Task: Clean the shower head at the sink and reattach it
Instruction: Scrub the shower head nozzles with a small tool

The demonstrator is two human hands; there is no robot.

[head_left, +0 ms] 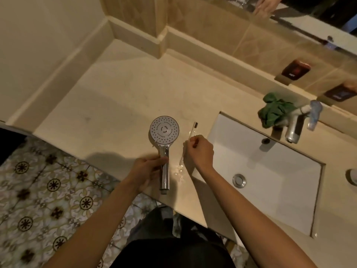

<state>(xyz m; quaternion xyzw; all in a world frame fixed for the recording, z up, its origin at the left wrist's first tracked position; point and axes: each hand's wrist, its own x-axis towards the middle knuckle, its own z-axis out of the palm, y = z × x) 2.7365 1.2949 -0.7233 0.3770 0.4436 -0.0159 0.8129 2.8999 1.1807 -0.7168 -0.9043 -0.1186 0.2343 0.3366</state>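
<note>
Left hand point(147, 167) grip holds one shower head point(164, 132), right hand point(200, 151) grip holds one toothbrush point(190, 136)

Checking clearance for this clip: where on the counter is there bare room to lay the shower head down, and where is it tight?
Bare counter stretches from the shower head back to the corner walls. The sink basin is also open. It is tight by the tap, with the green cloth and a tube, and between the left hand and right hand, where the toothbrush is.

Shower head point(164, 132) glossy chrome; countertop point(119, 93) smooth stone; cloth point(274, 111) crumpled.
</note>
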